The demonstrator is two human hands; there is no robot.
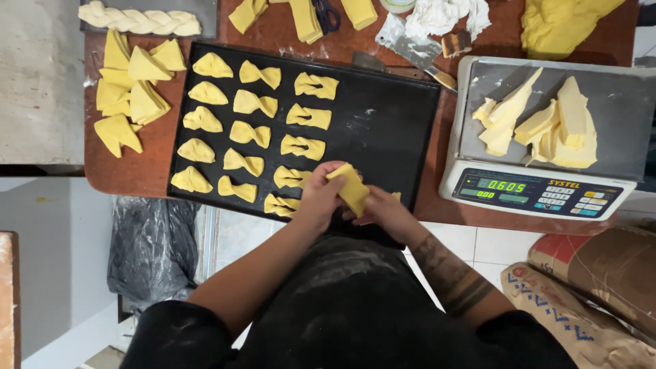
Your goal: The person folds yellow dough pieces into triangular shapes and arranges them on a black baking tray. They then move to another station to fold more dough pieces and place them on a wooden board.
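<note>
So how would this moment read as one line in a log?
left hand + right hand: holding yellow dough piece | above black tray | shaped dough rows on tray | scale at right

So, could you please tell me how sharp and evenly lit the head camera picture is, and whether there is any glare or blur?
In the head view, light is soft and even, with only faint shadows; the black tray shows a few pale sheen marks, not strong glare. The scale and its lit display are crisp. The left hand, right hand and dough piece look slightly soft, and straight edges bow a little near the frame's borders.

Soft matt yellow dough piece [350,188], matt black metal tray [389,130], worn wooden table [137,171]
</note>
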